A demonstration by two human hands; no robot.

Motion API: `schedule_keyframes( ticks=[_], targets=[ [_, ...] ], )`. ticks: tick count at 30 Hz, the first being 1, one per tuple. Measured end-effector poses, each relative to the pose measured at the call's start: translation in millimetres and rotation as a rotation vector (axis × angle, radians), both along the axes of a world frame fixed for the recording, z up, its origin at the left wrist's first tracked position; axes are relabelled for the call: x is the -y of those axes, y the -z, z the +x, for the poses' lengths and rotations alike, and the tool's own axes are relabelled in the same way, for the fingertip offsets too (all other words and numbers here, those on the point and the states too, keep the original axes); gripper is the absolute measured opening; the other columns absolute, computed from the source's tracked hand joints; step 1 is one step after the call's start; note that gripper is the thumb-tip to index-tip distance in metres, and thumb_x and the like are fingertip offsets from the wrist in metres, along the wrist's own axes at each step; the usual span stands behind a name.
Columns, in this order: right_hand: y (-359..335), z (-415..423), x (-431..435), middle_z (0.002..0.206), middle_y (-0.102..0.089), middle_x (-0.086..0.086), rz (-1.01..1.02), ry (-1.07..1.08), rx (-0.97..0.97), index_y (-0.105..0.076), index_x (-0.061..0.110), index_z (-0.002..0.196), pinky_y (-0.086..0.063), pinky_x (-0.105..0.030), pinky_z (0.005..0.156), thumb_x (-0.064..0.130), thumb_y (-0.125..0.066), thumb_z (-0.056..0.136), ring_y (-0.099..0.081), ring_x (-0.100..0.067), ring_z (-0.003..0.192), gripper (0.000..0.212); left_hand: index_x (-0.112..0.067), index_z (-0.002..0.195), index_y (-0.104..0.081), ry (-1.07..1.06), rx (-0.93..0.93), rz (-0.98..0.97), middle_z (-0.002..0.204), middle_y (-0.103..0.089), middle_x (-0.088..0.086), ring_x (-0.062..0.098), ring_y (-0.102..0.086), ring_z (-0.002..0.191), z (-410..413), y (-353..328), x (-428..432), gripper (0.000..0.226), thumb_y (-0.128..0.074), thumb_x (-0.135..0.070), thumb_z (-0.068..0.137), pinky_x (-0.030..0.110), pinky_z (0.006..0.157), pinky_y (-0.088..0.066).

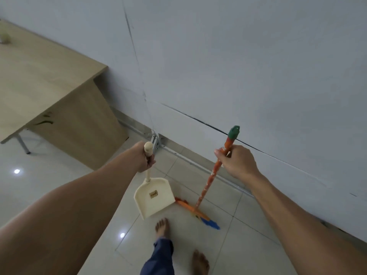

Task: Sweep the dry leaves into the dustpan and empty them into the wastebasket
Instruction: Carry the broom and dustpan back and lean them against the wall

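Looking down through the head camera, I see my left hand (146,158) curled round the top of the long pale handle of a cream dustpan (154,197), and my right hand (236,161) gripping an orange broom (210,183) just below its green cap. The dustpan hangs with its open lip toward the tiled floor (59,175), just beside the broom's orange and blue head, close to the grey wall (258,76). A wooden counter (39,76) stands to the left. No dry leaves or wastebasket show here. My judgement: find the leaves first, set the dustpan's lip flat on the floor, then sweep with short, light strokes toward it so brittle leaves do not scatter.
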State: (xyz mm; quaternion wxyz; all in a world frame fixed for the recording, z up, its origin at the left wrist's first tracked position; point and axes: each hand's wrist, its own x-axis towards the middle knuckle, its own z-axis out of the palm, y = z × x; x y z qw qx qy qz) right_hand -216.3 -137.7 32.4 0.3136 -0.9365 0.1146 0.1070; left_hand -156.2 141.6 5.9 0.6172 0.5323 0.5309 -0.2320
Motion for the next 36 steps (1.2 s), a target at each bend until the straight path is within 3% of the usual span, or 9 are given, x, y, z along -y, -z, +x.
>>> schedule_keyframes(
  ticks=[4,10,16,20,23,28,32,34,36],
  targets=[
    [0,22,-3,0.084,-0.062,0.001,-0.028,0.087,0.039,-0.062,0.018,0.084,-0.04,-0.026,0.071,0.044,-0.055,0.096,-0.057,-0.018,0.079,0.029,-0.002,0.077,-0.051,0.099,0.011,-0.031,0.071,-0.05,0.012,0.015,-0.049,0.06,52,8,19,0.026,-0.051,-0.023,0.092,0.019,0.055,-0.044],
    [-11,38,-13,0.076,-0.067,0.002,-0.01,0.138,0.06,-0.059,0.018,0.08,-0.039,-0.026,0.062,0.041,-0.053,0.098,-0.06,-0.015,0.07,0.03,-0.005,0.095,-0.054,0.226,0.005,-0.075,0.075,-0.052,0.011,0.018,-0.053,0.056,119,12,50,0.018,-0.05,-0.021,0.09,0.021,0.046,-0.052],
    [-42,50,-11,0.076,-0.069,-0.004,-0.009,0.201,0.101,-0.063,0.011,0.083,-0.049,-0.026,0.065,0.039,-0.054,0.097,-0.064,-0.015,0.069,0.033,0.0,0.079,-0.048,0.394,0.02,-0.095,0.077,-0.05,0.013,0.018,-0.051,0.059,163,9,94,0.024,-0.049,-0.019,0.093,0.024,0.091,-0.054],
    [-66,53,-3,0.077,-0.071,-0.005,-0.019,0.24,0.13,-0.064,0.012,0.085,-0.055,-0.028,0.07,0.04,-0.055,0.097,-0.069,-0.016,0.068,0.031,0.001,0.082,-0.049,0.477,0.006,-0.093,0.081,-0.053,0.016,0.017,-0.053,0.061,179,10,115,0.024,-0.051,-0.02,0.092,0.02,0.059,-0.051],
    [-82,59,-2,0.078,-0.072,-0.005,-0.016,0.241,0.151,-0.064,0.011,0.087,-0.055,-0.027,0.072,0.039,-0.056,0.097,-0.069,-0.016,0.068,0.03,-0.001,0.093,-0.051,0.522,-0.002,-0.09,0.088,-0.055,0.016,0.017,-0.055,0.061,188,14,131,0.019,-0.052,-0.02,0.092,0.021,0.051,-0.05],
    [-83,78,-4,0.08,-0.072,-0.004,0.023,0.219,0.142,-0.063,0.013,0.089,-0.056,-0.028,0.074,0.04,-0.054,0.097,-0.07,-0.016,0.07,0.03,-0.001,0.094,-0.054,0.495,-0.042,-0.075,0.077,-0.054,0.012,0.016,-0.053,0.056,197,27,154,0.022,-0.054,-0.023,0.091,0.026,0.085,-0.057],
    [-56,98,-9,0.076,-0.068,-0.001,0.084,0.196,0.107,-0.06,0.017,0.082,-0.053,-0.029,0.069,0.04,-0.054,0.097,-0.066,-0.013,0.068,0.028,0.0,0.079,-0.051,0.559,-0.034,-0.049,0.072,-0.053,0.012,0.018,-0.051,0.056,198,38,166,0.026,-0.054,-0.022,0.093,0.03,0.092,-0.055],
    [-36,112,-13,0.072,-0.063,0.002,0.096,0.188,0.084,-0.052,0.023,0.074,-0.044,-0.025,0.062,0.039,-0.054,0.098,-0.059,-0.01,0.063,0.028,-0.002,0.084,-0.053,0.554,-0.029,-0.043,0.073,-0.052,0.012,0.019,-0.052,0.056,201,49,169,0.019,-0.054,-0.018,0.093,0.029,0.089,-0.056],
    [-11,126,-19,0.073,-0.062,0.003,0.12,0.171,0.044,-0.05,0.026,0.074,-0.044,-0.026,0.063,0.04,-0.053,0.098,-0.058,-0.013,0.066,0.028,-0.014,0.087,-0.052,0.366,-0.002,-0.119,0.079,-0.05,0.01,0.014,-0.056,0.053,210,59,169,0.01,-0.055,-0.008,0.094,0.009,0.065,-0.053]
  ],
)
